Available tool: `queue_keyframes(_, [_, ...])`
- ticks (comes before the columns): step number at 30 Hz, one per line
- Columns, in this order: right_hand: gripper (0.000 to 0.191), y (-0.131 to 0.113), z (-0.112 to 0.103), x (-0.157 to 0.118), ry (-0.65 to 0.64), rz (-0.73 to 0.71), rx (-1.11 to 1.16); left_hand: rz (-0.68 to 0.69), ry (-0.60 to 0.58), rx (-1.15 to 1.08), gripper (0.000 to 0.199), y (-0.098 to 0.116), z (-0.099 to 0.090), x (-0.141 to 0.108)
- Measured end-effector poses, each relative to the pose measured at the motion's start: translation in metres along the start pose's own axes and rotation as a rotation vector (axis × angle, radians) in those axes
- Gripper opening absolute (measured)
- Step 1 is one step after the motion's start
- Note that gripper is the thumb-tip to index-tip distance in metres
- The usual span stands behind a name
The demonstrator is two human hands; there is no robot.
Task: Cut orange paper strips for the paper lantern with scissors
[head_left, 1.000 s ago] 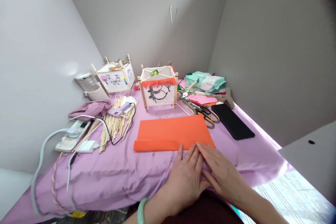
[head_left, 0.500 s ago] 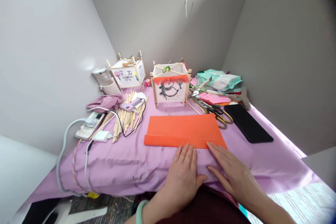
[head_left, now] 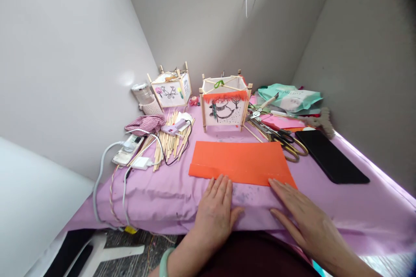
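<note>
An orange sheet of paper (head_left: 240, 158) lies on the purple tablecloth (head_left: 156, 194), with a crease and a narrow folded strip along its near edge. My left hand (head_left: 216, 207) rests flat with fingers stretched out, its fingertips at that near edge, left of the middle. My right hand (head_left: 299, 207) touches the edge further right, its fingers straight and its thumb apart. Neither hand is closed round anything. Behind the paper stands a stick-framed lantern (head_left: 225, 110) with an inked drawing and an orange fringe along its top.
Left lie bamboo sticks (head_left: 169, 143) with a lilac glue gun (head_left: 173, 127), cables and a power strip (head_left: 128, 150). A second lantern (head_left: 171, 91) and a jar (head_left: 143, 95) stand behind. Right are scissors (head_left: 289, 147), pliers (head_left: 261, 108), a black phone (head_left: 331, 156) and a teal packet (head_left: 290, 96).
My hands have moved apart along the paper's near edge, the left one leftward and the right one rightward. The view has turned slightly left.
</note>
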State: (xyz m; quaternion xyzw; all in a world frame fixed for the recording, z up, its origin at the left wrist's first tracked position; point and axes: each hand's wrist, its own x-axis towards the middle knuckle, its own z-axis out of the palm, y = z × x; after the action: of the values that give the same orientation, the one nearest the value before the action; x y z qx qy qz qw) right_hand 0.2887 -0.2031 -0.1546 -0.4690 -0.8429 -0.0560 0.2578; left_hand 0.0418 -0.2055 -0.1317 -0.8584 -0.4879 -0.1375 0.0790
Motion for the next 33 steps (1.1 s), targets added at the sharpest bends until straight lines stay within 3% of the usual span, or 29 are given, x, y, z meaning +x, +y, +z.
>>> queue_keyframes(17, [0.058,0.000,0.003,0.001,0.030,-0.025,-0.011,-0.121,0.077,0.178,0.051,-0.054,-0.011,-0.024])
queue_keyframes(22, [0.056,-0.001,0.002,0.002,0.033,-0.033,-0.003,-0.112,0.063,0.231,0.050,-0.057,-0.014,-0.025])
queue_keyframes(28, [0.052,-0.008,-0.002,0.003,-0.013,-0.026,-0.071,-0.055,0.129,0.254,0.044,-0.058,-0.015,-0.026])
queue_keyframes(33, [0.051,-0.013,0.001,-0.002,0.028,0.037,-0.163,-0.021,0.179,0.271,0.044,-0.061,-0.013,-0.026])
